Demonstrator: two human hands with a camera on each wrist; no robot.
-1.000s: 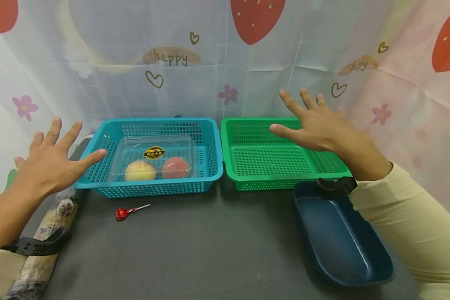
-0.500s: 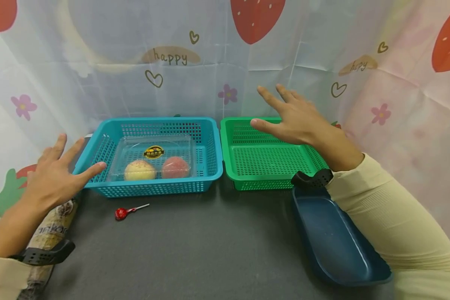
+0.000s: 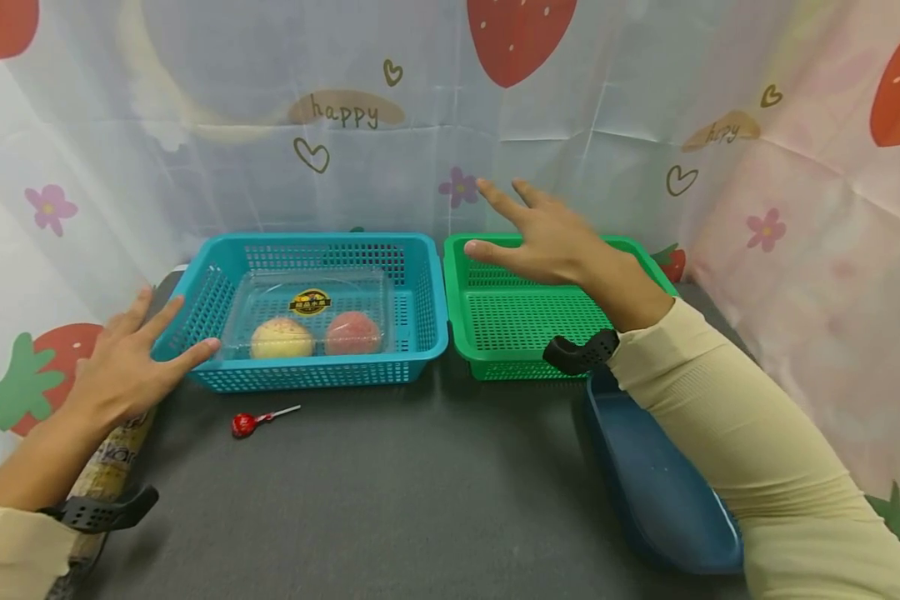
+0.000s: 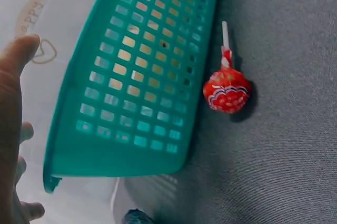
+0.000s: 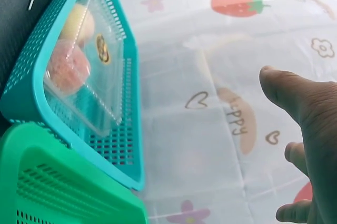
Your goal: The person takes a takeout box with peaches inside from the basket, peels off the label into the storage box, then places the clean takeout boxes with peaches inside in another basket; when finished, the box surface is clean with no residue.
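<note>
My left hand (image 3: pixel 131 358) hovers at the left end of the blue basket (image 3: pixel 315 373), fingers spread and holding nothing. Inside that basket lies a clear plastic box (image 3: pixel 345 287) with a gold-and-black label, containing a yellow round fruit (image 3: pixel 282 338) and a pink one (image 3: pixel 352 333). My right hand (image 3: pixel 547 237) is spread in the air over the green basket (image 3: pixel 495 367), which shows a bare mesh floor. On the dark tabletop in front of the blue basket, a red-wrapped lollipop (image 4: pixel 227 92) lies with its white stick pointing right in the head view.
A dark blue tray (image 3: pixel 660 483) stands at the right, partly hidden under my right sleeve. At the left edge lies a long printed roll (image 3: pixel 112 458) beneath my left forearm. A patterned curtain (image 3: pixel 232 183) hangs behind the baskets.
My right hand has moved left across the green basket, its forearm now covering more of the blue tray. My left hand has lowered slightly and shifted a little right. The objects stay put.
</note>
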